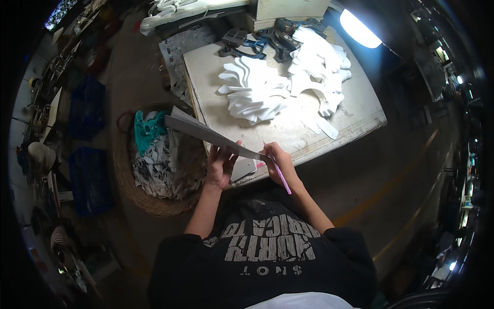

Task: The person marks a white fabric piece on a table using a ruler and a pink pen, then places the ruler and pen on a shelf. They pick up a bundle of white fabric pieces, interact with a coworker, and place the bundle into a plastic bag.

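Observation:
Seen edge-on, a long flat grey-white board or sheet bundle (206,134) slants over the near left corner of the white table. Its lower edge rests in my left hand (221,167), with the fingers curled round behind it. My right hand (278,157) is closed on a slim pink-purple pen (282,177) and is also at the board's right end, where its fingertips are partly hidden. Beneath the hands, a pale flat piece (244,169) lies on the table corner. Beyond them are fanned piles of white curved pieces (254,95), with more white pieces (316,67) to the right.
Dark shaped frames (244,44) lie at the table's (206,98) back edge. Left of the table stands a wicker basket (123,177) full of pale scraps and a green bag (148,131). Blue crates (90,180) stand farther left. A bright lamp (360,28) hangs at the back right.

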Available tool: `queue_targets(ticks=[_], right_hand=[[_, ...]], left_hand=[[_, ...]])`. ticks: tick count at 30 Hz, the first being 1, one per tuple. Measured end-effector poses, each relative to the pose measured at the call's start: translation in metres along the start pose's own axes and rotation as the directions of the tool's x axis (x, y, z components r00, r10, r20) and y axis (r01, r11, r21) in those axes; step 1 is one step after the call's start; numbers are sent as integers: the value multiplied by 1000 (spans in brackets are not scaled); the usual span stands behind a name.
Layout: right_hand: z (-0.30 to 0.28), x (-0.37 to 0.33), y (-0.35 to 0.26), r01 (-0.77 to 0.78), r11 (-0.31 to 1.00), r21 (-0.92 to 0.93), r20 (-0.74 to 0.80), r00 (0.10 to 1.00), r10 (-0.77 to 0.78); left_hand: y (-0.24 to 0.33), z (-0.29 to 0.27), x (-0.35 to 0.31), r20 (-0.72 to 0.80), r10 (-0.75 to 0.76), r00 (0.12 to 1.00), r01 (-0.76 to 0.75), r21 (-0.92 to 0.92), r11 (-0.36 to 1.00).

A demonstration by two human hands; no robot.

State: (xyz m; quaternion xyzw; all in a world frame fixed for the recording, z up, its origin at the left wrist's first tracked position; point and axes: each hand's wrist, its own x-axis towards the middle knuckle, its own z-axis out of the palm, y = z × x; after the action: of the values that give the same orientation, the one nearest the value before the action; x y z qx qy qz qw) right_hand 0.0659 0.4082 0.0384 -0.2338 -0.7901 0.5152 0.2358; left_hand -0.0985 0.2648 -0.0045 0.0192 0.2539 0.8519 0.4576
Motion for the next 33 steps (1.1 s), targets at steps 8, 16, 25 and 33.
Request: queue_targets(ticks=[8, 16, 25, 33], right_hand=[[2, -49, -40, 2, 989, 146, -21, 1000, 1], [11, -138, -70, -84, 790, 607, -43, 989, 138], [84, -205, -85, -184, 855, 484, 122, 982, 142], [181, -232, -128, -221, 879, 422, 283, 954, 104]], left_hand=[[-8, 46, -71, 201, 311, 929, -367, 611, 702], [-62, 69, -170, 117, 263, 958, -239, 832, 501], [-42, 28, -261, 159, 634, 757, -240, 970, 44], [38, -34, -355, 8, 710, 705, -97, 992, 85]])
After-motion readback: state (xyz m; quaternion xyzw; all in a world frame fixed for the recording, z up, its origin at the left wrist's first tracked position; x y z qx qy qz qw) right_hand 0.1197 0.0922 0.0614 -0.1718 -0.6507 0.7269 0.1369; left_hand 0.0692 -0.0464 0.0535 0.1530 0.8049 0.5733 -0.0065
